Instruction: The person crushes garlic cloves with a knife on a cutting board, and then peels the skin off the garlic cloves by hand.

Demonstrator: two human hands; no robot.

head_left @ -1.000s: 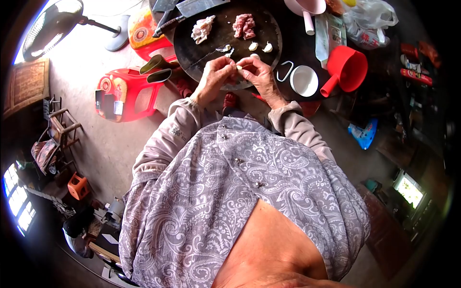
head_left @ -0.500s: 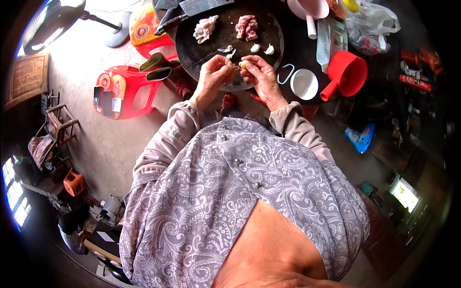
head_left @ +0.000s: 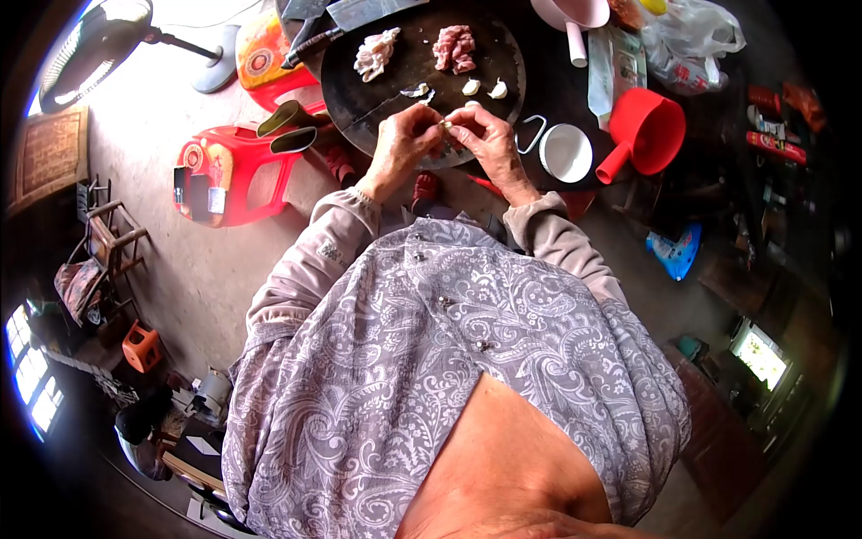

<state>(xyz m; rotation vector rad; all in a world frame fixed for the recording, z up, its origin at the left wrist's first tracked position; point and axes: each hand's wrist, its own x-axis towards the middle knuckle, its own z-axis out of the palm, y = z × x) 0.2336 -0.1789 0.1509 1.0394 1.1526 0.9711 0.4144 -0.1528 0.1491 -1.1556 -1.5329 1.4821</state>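
Over the near edge of a dark round board [head_left: 377, 101], my left hand [head_left: 406, 144] and my right hand [head_left: 489, 148] meet at the fingertips. Both pinch a small pale garlic clove [head_left: 446, 125], which the fingers mostly cover. Two peeled garlic cloves [head_left: 471, 87] lie on the board just beyond my right hand. Bits of garlic skin [head_left: 416, 91] are scattered beyond my left hand. Farther back sit a pile of pale, fatty meat pieces [head_left: 376, 54] and a pile of pinker meat [head_left: 454, 48].
A cleaver [head_left: 373, 9] rests at the board's far edge. On the right are a white mug-like container [head_left: 567, 154], a red dipper [head_left: 648, 131], a pink dipper [head_left: 575, 13] and plastic bags [head_left: 691, 45]. Red stools [head_left: 238, 171] and a fan [head_left: 94, 56] stand left.
My hands have drawn together, and my left fingertips now meet the right ones at the clove. The surroundings shift slightly in view.
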